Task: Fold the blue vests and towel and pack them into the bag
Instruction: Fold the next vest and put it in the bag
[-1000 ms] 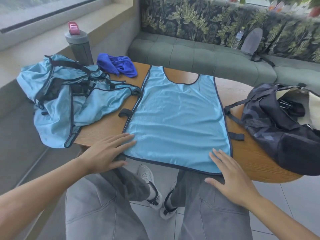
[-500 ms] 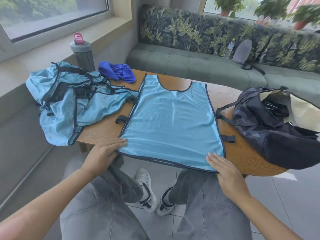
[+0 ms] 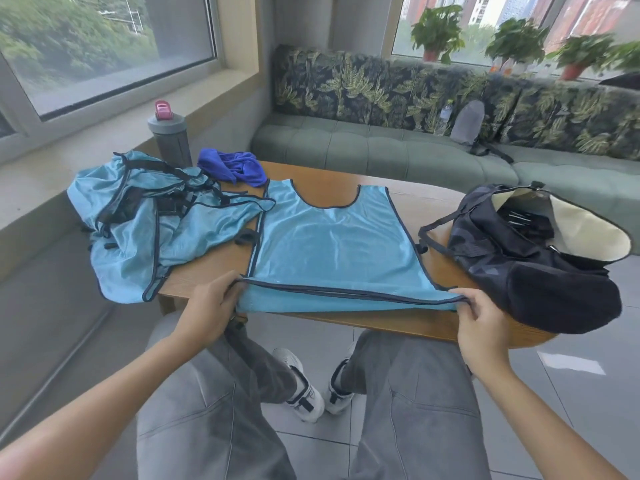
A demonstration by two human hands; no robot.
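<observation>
Half a second ago both hands lay flat on the hem of the light-blue mesh vest with dark piping [image 3: 332,251]; now the left hand [image 3: 211,306] and the right hand [image 3: 479,317] each have a grip pinched closed on a bottom corner, and the hem is lifted off the near edge of the wooden tabletop [image 3: 408,322], while the upper part of the vest lies spread in the middle. That reads as the start of the first fold, likely bottom toward neckline, so the task is at an early stage. The crumpled pile of light-blue vests [image 3: 152,223] hangs over the left edge, unfolded, and the bunched royal-blue towel [image 3: 232,166] sits at the far left corner beside a grey bottle with a pink cap [image 3: 169,136]. The open dark duffel bag with a cream lining [image 3: 540,258] waits at the right edge. No brand, label or writing is legible on anything.
</observation>
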